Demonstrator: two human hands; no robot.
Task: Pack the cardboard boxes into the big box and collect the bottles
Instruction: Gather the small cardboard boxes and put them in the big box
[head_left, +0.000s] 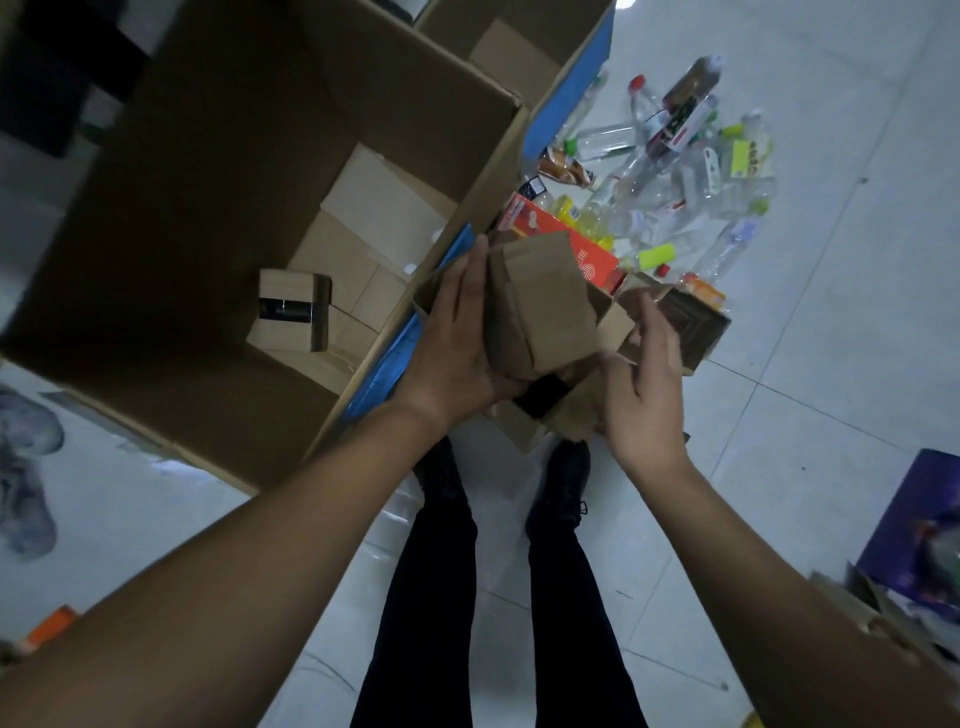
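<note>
The big open cardboard box (171, 291) fills the upper left. One small cardboard box (291, 312) with a dark band lies at its bottom. I hold a small brown cardboard box (540, 306) just right of the big box's near wall. My left hand (457, 343) grips its left side. My right hand (644, 374) holds its loose flap on the right. A pile of several empty plastic bottles (675, 176) lies on the floor at the upper right.
A red flat carton (550, 228) lies between the big box and the bottles. Another open cardboard box (519, 41) stands behind. A purple box (914, 530) sits at the right edge. My legs and black shoes (566, 483) stand on the white tiled floor.
</note>
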